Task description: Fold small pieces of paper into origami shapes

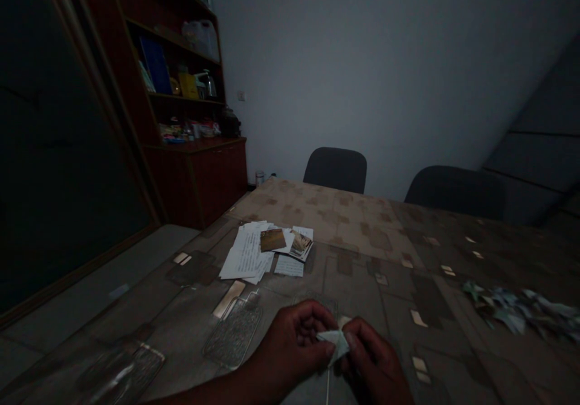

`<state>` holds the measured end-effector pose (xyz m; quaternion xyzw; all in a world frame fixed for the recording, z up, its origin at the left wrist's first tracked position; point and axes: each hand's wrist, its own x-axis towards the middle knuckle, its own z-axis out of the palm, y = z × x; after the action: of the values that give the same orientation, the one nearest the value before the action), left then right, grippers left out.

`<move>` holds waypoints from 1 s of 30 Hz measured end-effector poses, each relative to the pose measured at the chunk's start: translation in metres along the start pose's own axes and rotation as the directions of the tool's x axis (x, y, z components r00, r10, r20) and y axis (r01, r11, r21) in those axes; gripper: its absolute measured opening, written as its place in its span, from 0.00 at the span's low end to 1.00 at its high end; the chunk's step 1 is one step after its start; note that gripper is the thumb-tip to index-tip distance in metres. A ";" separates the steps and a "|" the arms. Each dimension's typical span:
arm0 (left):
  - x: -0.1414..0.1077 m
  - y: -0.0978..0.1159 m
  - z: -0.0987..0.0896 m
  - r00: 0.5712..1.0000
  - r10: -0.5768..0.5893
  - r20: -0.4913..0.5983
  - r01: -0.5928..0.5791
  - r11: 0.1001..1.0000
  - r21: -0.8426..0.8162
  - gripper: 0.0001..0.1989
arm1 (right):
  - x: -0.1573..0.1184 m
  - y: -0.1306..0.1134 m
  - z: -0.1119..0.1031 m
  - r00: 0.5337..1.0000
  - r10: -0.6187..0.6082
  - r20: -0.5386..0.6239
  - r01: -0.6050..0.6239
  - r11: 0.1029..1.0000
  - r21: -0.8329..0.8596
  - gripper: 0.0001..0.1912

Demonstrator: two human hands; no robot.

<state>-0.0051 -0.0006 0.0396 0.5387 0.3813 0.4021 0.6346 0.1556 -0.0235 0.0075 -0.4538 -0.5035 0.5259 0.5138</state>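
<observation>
Between my two hands, just above the near part of the table, is a small piece of folded pale paper [339,340] with pointed corners. My left hand [301,338] pinches its left side between thumb and fingers. On the right side, my right hand [374,356] grips the same paper with thumb and forefinger. The other fingers of both hands curl inward, and the lower right fingers are partly hidden in the dark. Far to the right lies a heap of pale, folded paper pieces [516,311], blurred at the edges.
Beyond my hands, printed sheets [247,251] and small picture cards [272,239] lie in a loose stack. A patterned cover spreads over the table [317,202]. Two dark chairs [335,168] stand at its far side. A red-brown cabinet [217,172] with loaded shelves is at the left.
</observation>
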 end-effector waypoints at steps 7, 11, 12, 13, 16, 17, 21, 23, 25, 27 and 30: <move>0.007 -0.012 0.002 0.993 -0.070 -0.097 0.054 0.986 -0.160 0.14 | -0.005 -0.004 0.003 0.949 -0.273 -0.155 0.225 0.936 -0.269 0.10; 0.008 -0.015 0.001 0.995 -0.074 -0.074 0.057 0.976 -0.209 0.17 | -0.009 -0.007 0.011 0.875 -0.464 -0.138 0.384 0.839 -0.386 0.11; 0.008 -0.015 0.001 0.995 -0.075 -0.066 0.060 0.976 -0.210 0.18 | -0.010 -0.007 0.012 0.861 -0.486 -0.151 0.396 0.826 -0.401 0.14; 0.007 -0.014 0.001 0.995 -0.078 -0.056 0.065 0.976 -0.210 0.18 | -0.010 -0.007 0.012 0.850 -0.500 -0.164 0.401 0.818 -0.412 0.16; 0.004 -0.012 0.002 0.997 -0.074 -0.037 0.065 0.977 -0.205 0.18 | -0.009 -0.006 0.009 0.838 -0.517 -0.175 0.405 0.804 -0.436 0.18; 0.003 -0.012 0.002 0.997 -0.071 -0.025 0.064 0.977 -0.205 0.19 | -0.008 -0.006 0.008 0.839 -0.518 -0.164 0.408 0.800 -0.440 0.16; 0.000 -0.014 0.005 0.997 -0.080 0.014 0.081 0.978 -0.193 0.18 | -0.004 -0.008 -0.001 0.891 -0.453 -0.018 0.401 0.806 -0.434 0.01; -0.001 -0.015 0.005 0.996 -0.086 0.008 0.086 0.983 -0.164 0.18 | -0.003 -0.007 -0.003 0.930 -0.368 -0.006 0.333 0.848 -0.412 0.06; -0.001 -0.015 0.006 0.995 -0.097 0.005 0.097 0.985 -0.140 0.17 | -0.003 -0.003 -0.003 0.954 -0.294 -0.061 0.251 0.894 -0.372 0.11; 0.000 -0.014 0.006 0.994 -0.108 0.005 0.108 0.985 -0.136 0.16 | -0.004 0.002 -0.002 0.962 -0.251 -0.106 0.204 0.921 -0.332 0.14; 0.000 -0.012 0.007 0.994 -0.112 0.018 0.114 0.984 -0.137 0.17 | -0.005 0.006 -0.001 0.973 -0.200 -0.117 0.159 0.943 -0.292 0.16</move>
<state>0.0023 -0.0038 0.0284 0.4732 0.3795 0.3882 0.6939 0.1564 -0.0278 0.0010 -0.5113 -0.5734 0.3657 0.5254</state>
